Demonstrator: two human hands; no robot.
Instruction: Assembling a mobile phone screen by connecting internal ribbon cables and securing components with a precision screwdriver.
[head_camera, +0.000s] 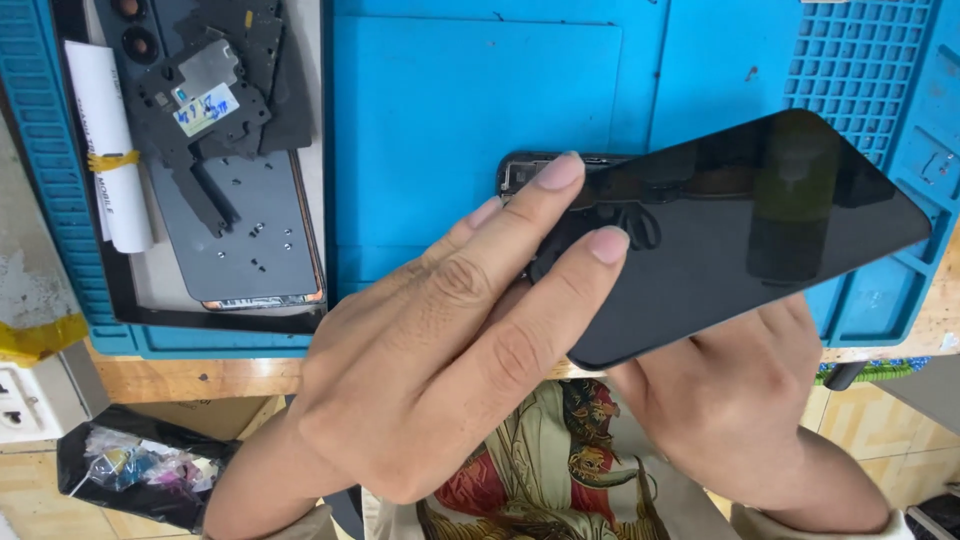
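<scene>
The left hand (440, 350), nearest, pressed 2 fingertips (608, 244) onto the dark phone screen (740, 225), steadying it, while the right hand (740, 390) cradled it from beneath, gripping, above the blue mat (470, 110).

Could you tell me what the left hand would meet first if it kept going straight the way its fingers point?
The left hand points up-right; its fingers already lie on the black phone, so it meets that first.
</scene>
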